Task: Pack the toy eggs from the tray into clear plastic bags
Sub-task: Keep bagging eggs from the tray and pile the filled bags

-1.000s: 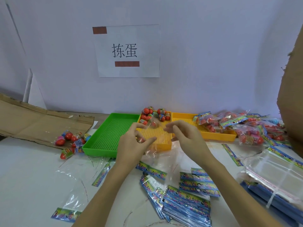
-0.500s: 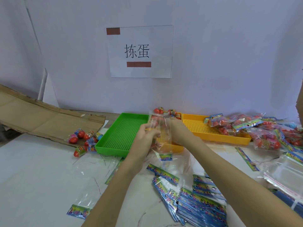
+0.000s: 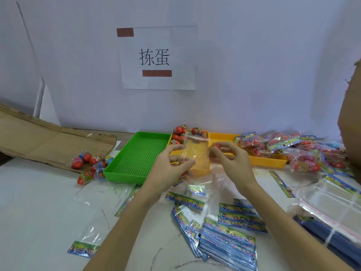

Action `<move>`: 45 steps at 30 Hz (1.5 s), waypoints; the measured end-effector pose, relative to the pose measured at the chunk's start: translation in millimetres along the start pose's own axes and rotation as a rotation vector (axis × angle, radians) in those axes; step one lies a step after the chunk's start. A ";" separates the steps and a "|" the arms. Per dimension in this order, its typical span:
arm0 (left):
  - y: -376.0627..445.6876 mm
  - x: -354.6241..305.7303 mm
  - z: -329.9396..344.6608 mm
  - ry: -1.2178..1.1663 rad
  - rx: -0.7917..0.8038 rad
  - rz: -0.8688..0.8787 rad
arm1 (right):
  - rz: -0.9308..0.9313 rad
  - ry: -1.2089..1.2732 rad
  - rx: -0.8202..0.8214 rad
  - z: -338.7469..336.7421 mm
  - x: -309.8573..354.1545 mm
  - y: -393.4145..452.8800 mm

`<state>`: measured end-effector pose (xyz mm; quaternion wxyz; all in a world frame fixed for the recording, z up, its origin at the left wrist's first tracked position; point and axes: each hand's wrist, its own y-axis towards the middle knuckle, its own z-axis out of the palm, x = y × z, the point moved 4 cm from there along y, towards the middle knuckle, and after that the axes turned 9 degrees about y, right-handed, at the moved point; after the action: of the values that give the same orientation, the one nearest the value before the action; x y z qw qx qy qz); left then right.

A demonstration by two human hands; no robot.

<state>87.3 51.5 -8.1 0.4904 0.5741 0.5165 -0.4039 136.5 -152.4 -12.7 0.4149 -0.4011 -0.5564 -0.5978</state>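
Toy egg (image 3: 216, 147), red, pinched in right hand (image 3: 230, 161) fingertips beside clear plastic bag (image 3: 195, 151); bag held upright by left hand (image 3: 170, 169) over yellow tray (image 3: 203, 169); more eggs (image 3: 179, 134) piled at tray's far end; green tray (image 3: 136, 153) alongside on worktop (image 3: 39, 202).

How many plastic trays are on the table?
3, side by side along the wall: a green tray on the left, a yellow tray in the middle behind the hands, another yellow tray on the right. None seems hidden.
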 end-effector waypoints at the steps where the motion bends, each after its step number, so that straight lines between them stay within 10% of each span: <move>1: -0.4 -0.7 1.0 0.014 0.010 0.004 | 0.002 0.064 -0.033 -3.9 2.0 -1.6; 6: -4.3 -6.4 5.4 0.053 0.068 0.039 | -0.163 0.157 -0.125 -13.4 33.9 -2.5; 15: -9.9 -12.9 10.3 0.138 0.210 0.157 | -0.336 -0.290 0.184 -1.2 58.3 -10.7; 45: -8.9 -14.2 8.7 -0.001 0.188 0.178 | -0.085 -0.355 0.469 2.1 50.4 -14.4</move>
<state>76.8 40.1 2.6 0.4685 0.6609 0.4233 -0.4057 106.2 -152.2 30.0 0.3670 -0.3689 -0.7596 -0.3902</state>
